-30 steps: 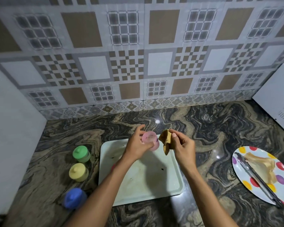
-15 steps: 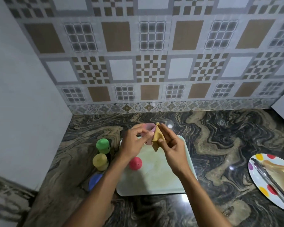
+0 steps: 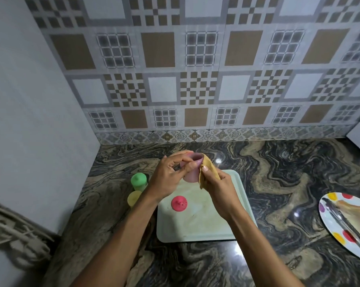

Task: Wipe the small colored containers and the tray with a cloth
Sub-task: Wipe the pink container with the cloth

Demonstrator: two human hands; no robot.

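My left hand [image 3: 170, 175] grips a small pink container [image 3: 192, 170], lidless and held above the far edge of the pale green tray [image 3: 233, 228]. My right hand [image 3: 218, 185] pinches a tan cloth [image 3: 208, 168] against the container's right side. A red lid [image 3: 179, 203] lies on the tray. The green container [image 3: 139, 181] and the yellow container [image 3: 134, 198] stand on the counter left of the tray, the yellow one partly behind my left forearm.
A white plate with coloured dots [image 3: 340, 230] sits at the right edge, carrying metal tongs [image 3: 349, 226] and another tan cloth [image 3: 359, 212]. A white wall panel [image 3: 29, 121] bounds the left side. A tiled wall closes the dark marbled counter [image 3: 289, 183] at the back.
The view has swung left and upward. The pink container has turned its open mouth upward in my left hand, and the cloth now lies along its right side. The blue container is no longer visible.
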